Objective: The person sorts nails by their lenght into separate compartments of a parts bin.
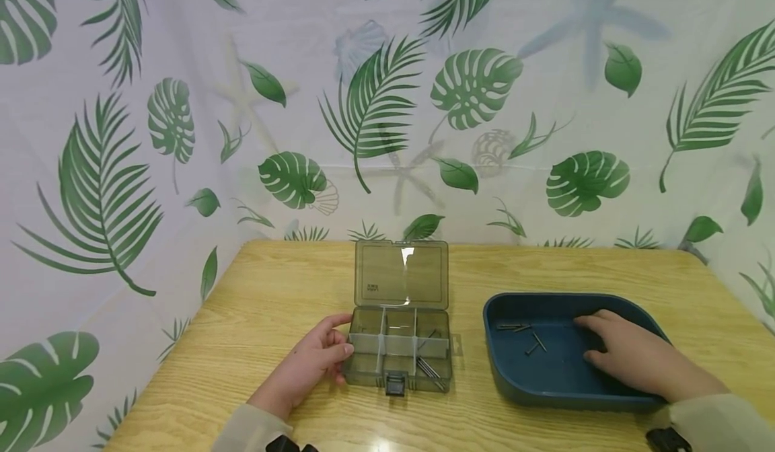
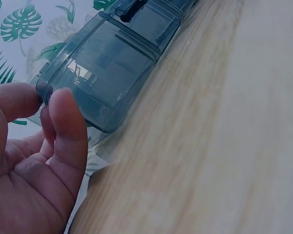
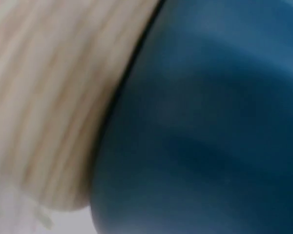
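A smoky clear compartment box [image 1: 396, 351] stands on the table with its lid [image 1: 402, 274] raised at the back. Thumb and fingers of my left hand [image 1: 309, 364] hold the box at its left side, and the left wrist view shows them at its corner. Several thin metal nails [image 1: 431, 371] lie in the front right compartment; something thin lies in the one behind. My right hand [image 1: 630, 354] reaches into a dark blue tray [image 1: 502, 381], thumb and index finger apart, other fingers hidden. Several loose nails [image 1: 535, 344] lie on the tray's left half.
The wooden table [image 1: 290, 284] runs back to a white cloth [image 1: 521, 102] printed with green leaves. The box's front latch [image 1: 395, 383] hangs down. A strip of table separates the box from the tray. Only the tray and table surface show, blurred, in the right wrist view.
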A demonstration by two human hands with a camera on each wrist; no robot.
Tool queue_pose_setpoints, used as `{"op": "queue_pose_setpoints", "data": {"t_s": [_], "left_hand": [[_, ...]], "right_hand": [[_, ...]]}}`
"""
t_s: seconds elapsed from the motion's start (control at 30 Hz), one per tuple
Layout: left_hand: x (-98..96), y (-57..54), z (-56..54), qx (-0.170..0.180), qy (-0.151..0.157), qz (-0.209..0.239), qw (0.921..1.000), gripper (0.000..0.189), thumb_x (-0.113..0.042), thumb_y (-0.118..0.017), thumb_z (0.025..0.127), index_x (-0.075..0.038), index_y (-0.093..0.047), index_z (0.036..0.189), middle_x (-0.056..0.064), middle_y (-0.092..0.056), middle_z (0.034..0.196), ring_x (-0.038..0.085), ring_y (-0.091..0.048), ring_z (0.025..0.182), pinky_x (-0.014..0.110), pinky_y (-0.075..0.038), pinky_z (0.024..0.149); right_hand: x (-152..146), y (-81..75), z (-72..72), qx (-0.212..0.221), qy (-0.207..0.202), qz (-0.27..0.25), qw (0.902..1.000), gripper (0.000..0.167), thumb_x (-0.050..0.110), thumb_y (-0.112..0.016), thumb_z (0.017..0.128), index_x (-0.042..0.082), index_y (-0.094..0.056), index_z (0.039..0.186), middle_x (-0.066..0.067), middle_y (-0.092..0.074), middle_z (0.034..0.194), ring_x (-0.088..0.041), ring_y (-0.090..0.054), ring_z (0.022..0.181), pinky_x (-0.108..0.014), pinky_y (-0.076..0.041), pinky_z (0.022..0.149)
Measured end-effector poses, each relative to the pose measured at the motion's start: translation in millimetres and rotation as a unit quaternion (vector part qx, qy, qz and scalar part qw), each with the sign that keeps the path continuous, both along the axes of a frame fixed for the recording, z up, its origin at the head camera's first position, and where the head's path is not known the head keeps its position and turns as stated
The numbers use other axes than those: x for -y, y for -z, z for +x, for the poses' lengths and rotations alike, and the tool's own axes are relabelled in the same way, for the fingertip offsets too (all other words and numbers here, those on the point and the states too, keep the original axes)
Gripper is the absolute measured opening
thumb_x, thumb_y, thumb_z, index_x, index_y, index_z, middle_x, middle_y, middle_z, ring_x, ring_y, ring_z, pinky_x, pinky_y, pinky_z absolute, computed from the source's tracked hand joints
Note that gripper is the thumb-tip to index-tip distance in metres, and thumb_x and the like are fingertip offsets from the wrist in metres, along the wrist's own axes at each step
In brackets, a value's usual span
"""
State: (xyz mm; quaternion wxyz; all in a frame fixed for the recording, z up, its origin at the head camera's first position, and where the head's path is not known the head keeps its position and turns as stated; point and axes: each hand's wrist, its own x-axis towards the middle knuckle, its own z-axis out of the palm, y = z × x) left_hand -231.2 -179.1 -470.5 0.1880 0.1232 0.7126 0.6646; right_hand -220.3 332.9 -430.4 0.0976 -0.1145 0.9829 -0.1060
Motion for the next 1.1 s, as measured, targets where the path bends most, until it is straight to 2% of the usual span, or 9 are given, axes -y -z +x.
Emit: {"op": "queue_pose_setpoints", "data": {"t_s": [0.33,0.5,0.6,0.8,1.0,1.1], "left_hand": [[-0.5,-0.7,0.8,-0.002,-0.002,0.0,1.0,0.063,-0.009,-0.061,0.101,-0.004,-0.031,0.155,0.009,-0.048,0.099,0.015,-0.048,0.064,0.031,-0.056,0.058],[0.1,0.7,-0.1,-0.004,-0.001,0.0,1.0,0.063,-0.009,-0.061,0.101,-0.004,-0.03,0.155,0.009,-0.048,0.099,0.015,-0.048,0.064,0.03,-0.056,0.059],[0.1,1.4,-1.2,-0.004,-0.002,-0.001,1.0,0.062,-0.009,-0.061,0.101,-0.004,-0.031,0.155,0.009,-0.049,0.098,0.015,-0.048,0.065,0.031,-0.057,0.059],[0.1,1.3,-2.4,-0.005,-0.004,0.0,1.0,0.061,-0.008,-0.06,0.101,-0.006,-0.031,0.155,0.009,-0.049,0.099,0.016,-0.049,0.065,0.031,-0.057,0.059],[0.2,0.7,-0.2,0.0,-0.005,0.001,1.0,0.062,-0.008,-0.061,0.101,-0.004,-0.031,0.155,0.01,-0.049,0.099,0.015,-0.048,0.065,0.031,-0.056,0.059],[-0.5,1.0,-0.1,0.0,-0.002,0.001,1.0,0.063,-0.009,-0.061,0.101,-0.004,-0.031,0.155,0.01,-0.049,0.099,0.015,-0.048,0.066,0.031,-0.056,0.059]], "right_hand": [[1,2.1,2.1,-0.005,-0.009,-0.017,0.9998,0.027,0.02,-0.077,0.089,0.009,-0.07,0.112,-0.007,-0.06,0.108,-0.03,-0.063,0.099,-0.05,-0.054,0.079],[1,3.7,3.3,0.0,-0.021,-0.014,0.9997,0.01,0.016,-0.074,0.091,0.017,-0.066,0.097,0.001,-0.056,0.095,-0.017,-0.056,0.081,-0.041,-0.051,0.069],[2,4.2,3.9,0.004,-0.026,-0.005,0.9996,0.009,0.015,-0.072,0.093,0.018,-0.063,0.092,0.002,-0.053,0.089,-0.014,-0.048,0.074,-0.037,-0.046,0.065],[7,2.3,2.2,0.009,-0.028,-0.002,0.9996,0.013,0.011,-0.066,0.094,0.017,-0.062,0.085,0.004,-0.055,0.08,-0.014,-0.047,0.07,-0.036,-0.044,0.062],[13,2.5,0.6,0.071,-0.015,-0.038,0.9967,0.016,0.007,-0.062,0.093,0.014,-0.057,0.079,0.0,-0.052,0.071,-0.017,-0.045,0.063,-0.035,-0.037,0.06],[15,4.0,1.2,0.082,-0.014,-0.051,0.9953,0.016,0.006,-0.062,0.09,0.013,-0.055,0.078,0.0,-0.049,0.069,-0.017,-0.043,0.062,-0.034,-0.035,0.059]]}}
